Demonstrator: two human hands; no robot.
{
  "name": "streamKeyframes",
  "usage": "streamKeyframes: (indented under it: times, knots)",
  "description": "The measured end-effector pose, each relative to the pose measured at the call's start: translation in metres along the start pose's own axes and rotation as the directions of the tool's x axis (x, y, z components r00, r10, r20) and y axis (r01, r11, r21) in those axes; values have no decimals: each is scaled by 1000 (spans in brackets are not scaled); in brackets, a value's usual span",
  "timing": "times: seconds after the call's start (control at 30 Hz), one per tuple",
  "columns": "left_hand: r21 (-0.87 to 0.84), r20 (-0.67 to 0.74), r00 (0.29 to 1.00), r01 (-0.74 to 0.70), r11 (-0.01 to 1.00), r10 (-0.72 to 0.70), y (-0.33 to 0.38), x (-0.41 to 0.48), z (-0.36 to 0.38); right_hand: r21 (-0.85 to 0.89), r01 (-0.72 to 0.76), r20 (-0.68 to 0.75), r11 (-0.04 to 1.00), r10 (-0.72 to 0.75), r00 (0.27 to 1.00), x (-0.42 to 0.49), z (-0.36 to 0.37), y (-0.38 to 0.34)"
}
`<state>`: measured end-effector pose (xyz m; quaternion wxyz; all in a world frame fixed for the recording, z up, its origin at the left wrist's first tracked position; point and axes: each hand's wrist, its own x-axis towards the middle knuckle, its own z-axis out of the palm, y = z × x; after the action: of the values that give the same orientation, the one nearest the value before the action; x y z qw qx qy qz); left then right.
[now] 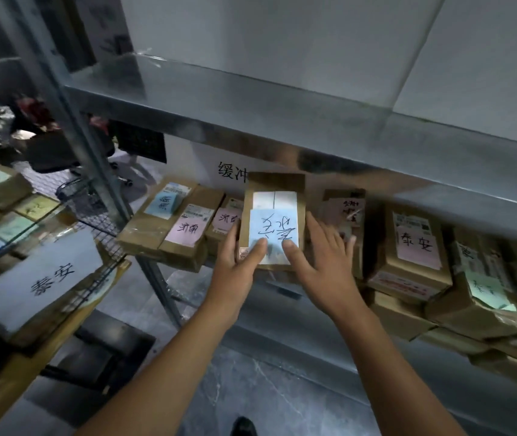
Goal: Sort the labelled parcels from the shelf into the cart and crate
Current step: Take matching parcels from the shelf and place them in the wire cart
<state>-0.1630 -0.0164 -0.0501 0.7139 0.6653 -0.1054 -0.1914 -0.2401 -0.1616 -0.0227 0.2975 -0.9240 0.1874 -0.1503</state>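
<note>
**Both hands on the blue-note parcel at the shelf front**

Both forearms reach straight up from the bottom of the view. The left hand (235,265) pinches the brown parcel (274,184) at its near-left corner. Its thumb lies flat on the blue handwritten note (274,226), and its other fingers run up the left side, mostly hidden.

The right hand (320,262) is way looser. Its thumb tip presses the note's lower right, and its four fingers are straight and fanned out along the parcel's right edge, not wrapped round anything.

The parcel is at the front of the metal shelf (282,133), between the pink-note parcels (184,234) and a taller stack (411,256). Can't tell if it's lifted clear or resting on the boxes underneath.
</note>
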Motion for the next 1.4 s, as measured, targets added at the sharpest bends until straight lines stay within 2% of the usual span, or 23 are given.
streamKeyframes:
  times: [0.1, 0.2, 0.53, 0.77, 1.07, 1.4]
  knots:
    - [3, -73, 995, -67, 998, 67, 6, -36, -40, 343, 103, 75, 934, -137, 988, -19, 18, -44]
    - [21, -160, 982, -94, 995, 96, 14, -71, -83, 463, 155, 93, 873, -222, 971, -38, 43, -80]
    - [-57, -452, 878, -205, 977, 158, 25, -178, -192, 571, 258, 191, 779, -432, 882, -100, 108, -191]
    - [-29, -570, 801, -246, 969, 186, 15, -208, -239, 588, 241, 289, 772, -479, 829, -122, 140, -236]
    - [-63, -639, 751, -265, 962, 165, 22, -175, -276, 625, 232, 339, 746, -527, 780, -78, 176, -269]
    - [50, -716, 685, -146, 988, 137, 50, -92, -301, 709, 174, 370, 684, -570, 733, 22, 216, -288]
